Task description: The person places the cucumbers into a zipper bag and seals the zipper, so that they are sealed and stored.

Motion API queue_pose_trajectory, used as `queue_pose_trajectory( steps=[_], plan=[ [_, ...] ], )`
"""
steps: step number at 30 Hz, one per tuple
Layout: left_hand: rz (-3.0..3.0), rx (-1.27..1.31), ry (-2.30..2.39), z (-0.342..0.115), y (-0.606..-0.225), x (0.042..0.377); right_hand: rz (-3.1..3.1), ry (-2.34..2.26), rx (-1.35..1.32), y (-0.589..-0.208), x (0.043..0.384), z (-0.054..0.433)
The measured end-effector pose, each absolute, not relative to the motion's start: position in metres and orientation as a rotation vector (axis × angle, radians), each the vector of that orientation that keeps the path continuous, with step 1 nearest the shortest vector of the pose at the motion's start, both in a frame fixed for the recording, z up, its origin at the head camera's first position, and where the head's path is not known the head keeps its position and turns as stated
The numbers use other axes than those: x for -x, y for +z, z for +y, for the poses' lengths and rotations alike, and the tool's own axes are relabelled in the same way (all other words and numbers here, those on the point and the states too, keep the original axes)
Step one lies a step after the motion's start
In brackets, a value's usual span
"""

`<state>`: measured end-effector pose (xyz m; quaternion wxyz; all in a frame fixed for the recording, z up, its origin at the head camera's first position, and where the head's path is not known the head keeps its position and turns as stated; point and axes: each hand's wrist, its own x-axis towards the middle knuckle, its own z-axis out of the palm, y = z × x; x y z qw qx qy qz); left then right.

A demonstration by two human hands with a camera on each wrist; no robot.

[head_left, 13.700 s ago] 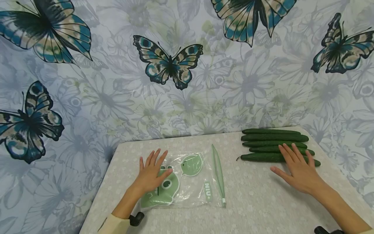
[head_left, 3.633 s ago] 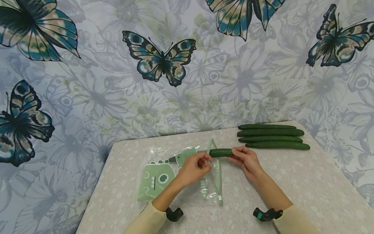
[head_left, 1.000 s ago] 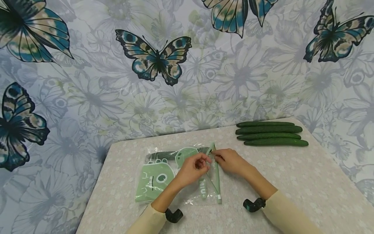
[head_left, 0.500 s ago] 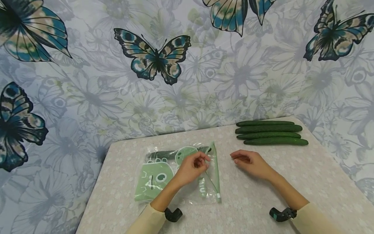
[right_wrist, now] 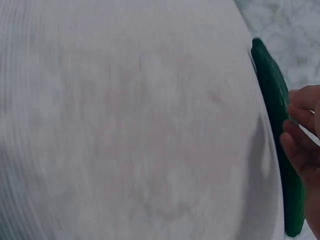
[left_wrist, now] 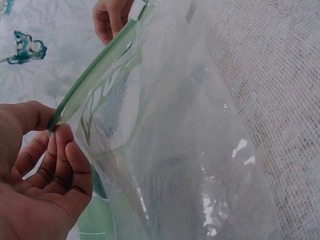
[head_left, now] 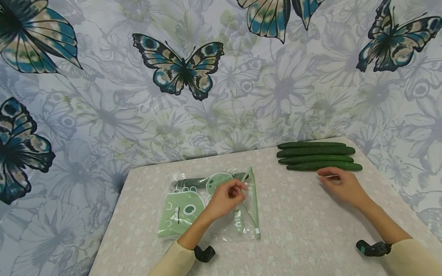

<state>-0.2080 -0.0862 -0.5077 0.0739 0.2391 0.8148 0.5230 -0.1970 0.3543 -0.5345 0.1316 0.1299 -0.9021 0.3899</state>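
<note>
My left hand [head_left: 226, 197] pinches the green zip edge of a clear zip bag [head_left: 221, 230] between thumb and fingers. In the left wrist view the bag [left_wrist: 200, 150] is held up at its mouth, the rim raised by the left hand [left_wrist: 45, 165]. One cucumber [head_left: 193, 182] lies inside, along the bag's far side. My right hand [head_left: 345, 188] is by the front cucumber [head_left: 324, 166] of a row, fingers slightly bent with nothing between them. In the right wrist view its fingertips overlap a cucumber [right_wrist: 275, 100]; whether they touch it, I cannot tell.
Several cucumbers [head_left: 315, 152] lie side by side at the table's back right. The table [head_left: 286, 230] has a pale patterned cloth, and its back edge meets a butterfly-print wall covering [head_left: 235, 126]. A white slider [head_left: 257, 230] sits at the near end of the bag's zip.
A cucumber has gone from the row into the bag, pushed in by my right hand. That hand then let go and moved right to the row. The left hand stays at the bag's mouth.
</note>
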Motion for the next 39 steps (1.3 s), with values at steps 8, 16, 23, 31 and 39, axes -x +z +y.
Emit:
queue_pose_trajectory(
  steps=[8, 16, 23, 31, 39],
  plan=[
    [2.426, -0.698, 1.594, -0.088, -0.509, 0.209, -2.534, 0.894, -0.200, -0.540, 0.200, 0.399],
    [2.437, -0.707, 1.602, -0.089, -0.508, 0.208, -2.642, 0.838, -0.011, -0.538, 0.210, 0.440],
    [2.447, -0.706, 1.581, -0.090, -0.508, 0.209, -2.768, 0.853, 0.034, -0.542, 0.214, 0.457],
    [2.442, -0.683, 1.593, -0.091, -0.507, 0.209, -2.725, 0.818, -0.013, -0.553, 0.214, 0.462],
    [2.425, -0.671, 1.593, -0.093, -0.506, 0.209, -2.691, 0.941, -0.065, -0.536, 0.203, 0.466]
  ],
)
